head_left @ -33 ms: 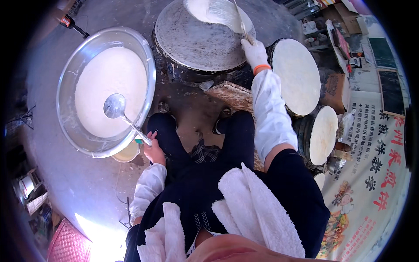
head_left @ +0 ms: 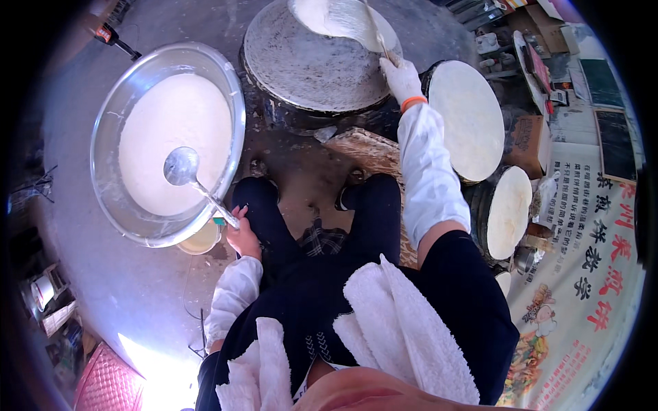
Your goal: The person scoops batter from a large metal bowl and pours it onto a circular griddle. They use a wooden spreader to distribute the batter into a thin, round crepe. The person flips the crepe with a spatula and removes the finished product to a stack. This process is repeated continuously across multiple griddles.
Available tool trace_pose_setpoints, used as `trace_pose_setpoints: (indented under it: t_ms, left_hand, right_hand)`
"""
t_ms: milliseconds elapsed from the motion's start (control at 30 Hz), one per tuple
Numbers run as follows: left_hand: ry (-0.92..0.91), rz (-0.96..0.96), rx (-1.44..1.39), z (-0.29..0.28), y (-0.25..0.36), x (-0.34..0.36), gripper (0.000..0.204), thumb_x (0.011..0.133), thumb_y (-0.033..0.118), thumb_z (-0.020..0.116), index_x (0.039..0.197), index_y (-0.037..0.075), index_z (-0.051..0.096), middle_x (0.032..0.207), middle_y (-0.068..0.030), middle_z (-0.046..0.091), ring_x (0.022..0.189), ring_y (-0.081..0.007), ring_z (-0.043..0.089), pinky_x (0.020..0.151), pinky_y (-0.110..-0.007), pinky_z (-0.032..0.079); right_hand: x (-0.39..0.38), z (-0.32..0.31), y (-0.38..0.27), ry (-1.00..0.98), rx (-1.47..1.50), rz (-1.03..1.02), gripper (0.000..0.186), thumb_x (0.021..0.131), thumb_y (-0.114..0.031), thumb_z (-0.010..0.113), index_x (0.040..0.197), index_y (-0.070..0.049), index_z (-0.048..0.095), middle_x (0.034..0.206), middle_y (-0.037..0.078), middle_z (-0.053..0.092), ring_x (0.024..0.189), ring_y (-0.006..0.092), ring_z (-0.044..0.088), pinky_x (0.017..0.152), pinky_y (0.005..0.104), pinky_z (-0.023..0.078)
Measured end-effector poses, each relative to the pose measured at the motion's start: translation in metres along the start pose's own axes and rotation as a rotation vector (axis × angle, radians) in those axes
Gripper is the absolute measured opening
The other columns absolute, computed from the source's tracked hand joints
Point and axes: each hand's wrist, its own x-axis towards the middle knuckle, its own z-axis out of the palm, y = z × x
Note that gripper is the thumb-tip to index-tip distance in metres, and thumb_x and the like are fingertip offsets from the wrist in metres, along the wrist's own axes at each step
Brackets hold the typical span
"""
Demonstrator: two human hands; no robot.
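The left hand (head_left: 243, 238) grips a ladle (head_left: 181, 166) across the bowl's (head_left: 107, 130) near right edge, the right hand (head_left: 403, 80) a stick (head_left: 379, 34) by batter (head_left: 329, 18) at the griddle's (head_left: 301, 75) far edge.

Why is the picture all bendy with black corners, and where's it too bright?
Head view: a fisheye lens, so the banner curves near the rim, and the corners go black; head view: glare whites out the floor at lower left; head view: light glints on the bowl and ladle.
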Motion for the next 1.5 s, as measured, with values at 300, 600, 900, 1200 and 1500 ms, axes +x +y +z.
trace_pose_setpoints:
  t_ms: [300,600,900,1200,1500]
  left_hand:
    - [0.019,0.021,0.026,-0.001,0.000,-0.001,0.042,0.086,0.007,0.051,0.124,-0.010,0.061,0.111,-0.0132,0.073,0.110,-0.0192,0.063,0.105,-0.030,0.041]
    - [0.029,0.036,0.027,0.002,0.003,-0.006,0.041,0.086,0.005,0.051,0.123,-0.010,0.061,0.112,-0.0143,0.073,0.109,-0.0197,0.064,0.105,-0.031,0.042]
    - [0.080,-0.012,0.088,-0.014,0.000,-0.012,0.043,0.090,0.003,0.049,0.129,-0.012,0.054,0.116,-0.0164,0.070,0.114,-0.0203,0.062,0.109,-0.031,0.039]
    - [0.139,-0.022,0.087,-0.016,0.001,-0.013,0.042,0.088,0.004,0.050,0.127,-0.012,0.056,0.115,-0.0143,0.071,0.112,-0.0195,0.063,0.108,-0.030,0.040]
    - [0.150,-0.038,0.047,-0.012,0.001,-0.015,0.042,0.088,0.004,0.050,0.126,-0.013,0.056,0.115,-0.0151,0.071,0.112,-0.0198,0.062,0.108,-0.031,0.040]
  right_hand:
    - [-0.032,0.036,-0.054,-0.315,-0.054,-0.264,0.045,0.095,-0.035,0.058,0.134,-0.014,0.061,0.117,0.023,0.067,0.112,0.0393,0.063,0.097,0.0398,0.049]
    - [0.035,-0.005,-0.022,-0.124,-0.196,-0.127,0.058,0.091,-0.051,0.059,0.130,-0.008,0.064,0.120,0.024,0.067,0.115,0.0394,0.062,0.099,0.0407,0.048]
    - [-0.014,0.015,-0.033,-0.460,-0.019,-0.496,0.045,0.097,-0.031,0.057,0.136,-0.009,0.058,0.122,0.022,0.066,0.115,0.0369,0.063,0.099,0.0379,0.048]
    - [0.036,0.000,-0.061,-0.333,-0.363,-0.323,0.049,0.095,-0.038,0.059,0.137,-0.013,0.058,0.123,0.022,0.065,0.115,0.0390,0.062,0.097,0.0413,0.049]
    - [-0.033,0.001,-0.031,-0.571,-0.044,-0.539,0.048,0.097,-0.031,0.058,0.138,-0.007,0.056,0.127,0.020,0.064,0.118,0.0358,0.062,0.103,0.0368,0.048]
